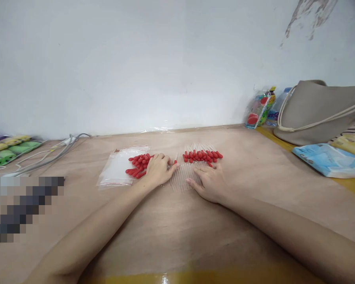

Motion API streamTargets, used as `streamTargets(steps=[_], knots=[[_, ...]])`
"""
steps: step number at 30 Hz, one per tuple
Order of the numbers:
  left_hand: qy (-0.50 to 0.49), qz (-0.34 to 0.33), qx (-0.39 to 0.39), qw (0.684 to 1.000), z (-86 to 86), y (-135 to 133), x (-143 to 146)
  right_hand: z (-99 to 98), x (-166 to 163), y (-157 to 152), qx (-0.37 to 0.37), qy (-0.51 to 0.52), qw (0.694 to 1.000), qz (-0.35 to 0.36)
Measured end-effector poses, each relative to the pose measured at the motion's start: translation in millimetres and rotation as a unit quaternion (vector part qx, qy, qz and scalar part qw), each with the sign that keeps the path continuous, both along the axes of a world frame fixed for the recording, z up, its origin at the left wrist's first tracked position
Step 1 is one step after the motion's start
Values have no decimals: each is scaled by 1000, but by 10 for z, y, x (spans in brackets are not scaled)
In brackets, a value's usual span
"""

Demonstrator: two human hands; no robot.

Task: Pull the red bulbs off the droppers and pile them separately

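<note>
My left hand (159, 170) is over the right side of a pile of loose red rubber bulbs (137, 167), its fingers curved down and its thumb apart. Right beside the thumb tip is a dropper (175, 161) with a red bulb and a clear tip pointing away; whether the thumb presses it I cannot tell. My right hand (211, 181) rests over a row of clear thin tubes (182, 177), thumb and forefinger apart. Its other fingers reach close to a group of droppers with red bulbs (199, 156), their clear tips facing the wall.
Flat clear zip bags (115, 167) lie under and left of the loose bulbs. Cables (59, 150) and green rolls (14, 150) are at far left. Bottles (258, 108), a grey bag (322, 110) and a blue tissue pack (331, 159) stand or lie at right.
</note>
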State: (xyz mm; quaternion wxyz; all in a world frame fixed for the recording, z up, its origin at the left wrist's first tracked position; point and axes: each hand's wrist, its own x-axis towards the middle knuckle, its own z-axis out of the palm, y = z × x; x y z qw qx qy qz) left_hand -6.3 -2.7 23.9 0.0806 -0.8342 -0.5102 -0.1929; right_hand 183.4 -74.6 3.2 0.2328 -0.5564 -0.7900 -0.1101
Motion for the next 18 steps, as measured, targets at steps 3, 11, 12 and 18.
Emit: streamTargets(steps=[3, 11, 12, 18], knots=[[-2, 0, -1, 1000, -27, 56, 49, -10, 77, 10, 24, 25, 999, 18], [-79, -52, 55, 994, 52, -270, -90, -19, 234, 12, 196, 79, 977, 22], [-75, -76, 58, 993, 43, -356, -127, -6, 239, 8, 215, 64, 974, 38], [-68, -176, 64, 980, -85, -687, -227, 12, 205, -21, 216, -12, 960, 177]])
